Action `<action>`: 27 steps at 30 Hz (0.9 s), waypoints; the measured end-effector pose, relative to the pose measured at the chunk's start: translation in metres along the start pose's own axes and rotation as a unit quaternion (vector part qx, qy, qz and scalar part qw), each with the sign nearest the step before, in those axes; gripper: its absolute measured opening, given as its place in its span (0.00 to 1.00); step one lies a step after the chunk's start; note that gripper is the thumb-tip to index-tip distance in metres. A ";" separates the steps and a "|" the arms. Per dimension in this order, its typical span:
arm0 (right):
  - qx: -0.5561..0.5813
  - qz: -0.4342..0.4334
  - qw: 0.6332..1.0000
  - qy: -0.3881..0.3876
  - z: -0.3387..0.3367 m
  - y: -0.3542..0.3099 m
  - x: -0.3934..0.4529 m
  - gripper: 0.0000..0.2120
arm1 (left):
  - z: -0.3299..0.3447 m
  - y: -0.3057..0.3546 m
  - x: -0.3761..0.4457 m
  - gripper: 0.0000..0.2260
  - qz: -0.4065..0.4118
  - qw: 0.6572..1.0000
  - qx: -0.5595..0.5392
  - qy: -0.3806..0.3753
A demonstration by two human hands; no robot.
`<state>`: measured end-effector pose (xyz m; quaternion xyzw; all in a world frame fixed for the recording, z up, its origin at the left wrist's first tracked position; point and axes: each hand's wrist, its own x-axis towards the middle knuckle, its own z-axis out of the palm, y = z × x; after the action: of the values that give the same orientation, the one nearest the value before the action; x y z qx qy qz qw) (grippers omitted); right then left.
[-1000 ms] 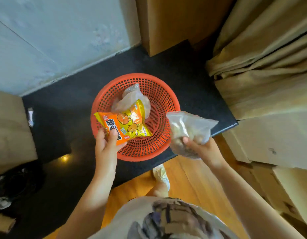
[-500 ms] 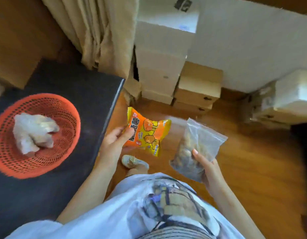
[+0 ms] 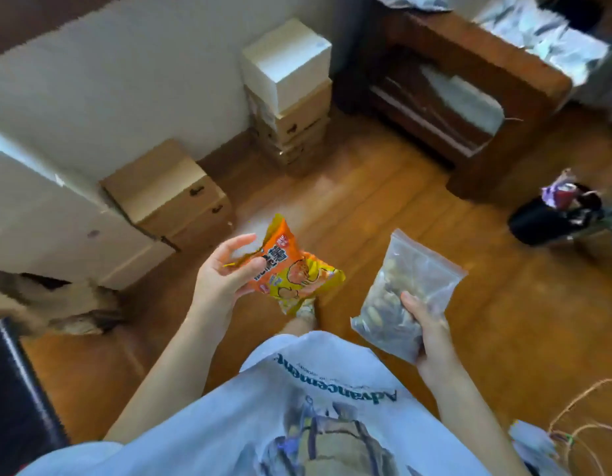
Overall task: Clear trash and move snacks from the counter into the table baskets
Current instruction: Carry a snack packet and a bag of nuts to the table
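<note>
Carrying: left hand [image 3: 222, 283] pinches snack packet [image 3: 291, 273] loosely at 10 o'clock, could slip; right hand [image 3: 426, 333] seemingly clamps nut bag [image 3: 400, 293].

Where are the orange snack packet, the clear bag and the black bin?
Orange snack packet [image 3: 291, 273]: head view, on its printed front.
Clear bag [image 3: 400, 286]: head view, on its filled middle.
Black bin [image 3: 538, 223]: head view, on its side wall.

We see a glossy orange foil snack packet [image 3: 291, 269] and a clear, crinkled plastic zip bag [image 3: 409, 290]. The floor [image 3: 486, 321] looks like polished wood, the stacked boxes [image 3: 291, 94] matt cardboard. Our shirt [image 3: 297, 407] is soft printed cloth.
</note>
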<state>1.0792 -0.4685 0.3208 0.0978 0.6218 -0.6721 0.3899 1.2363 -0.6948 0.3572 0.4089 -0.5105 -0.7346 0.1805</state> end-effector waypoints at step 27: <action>0.318 -0.104 0.846 0.415 -0.304 -0.150 0.075 0.31 | 0.555 -0.038 0.128 0.22 -0.298 0.862 0.156 -0.379</action>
<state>0.8239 -0.2326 0.3257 0.4213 0.4846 -0.7660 -0.0294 0.7299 -0.4320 0.3499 0.2545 -0.5013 -0.7625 -0.3202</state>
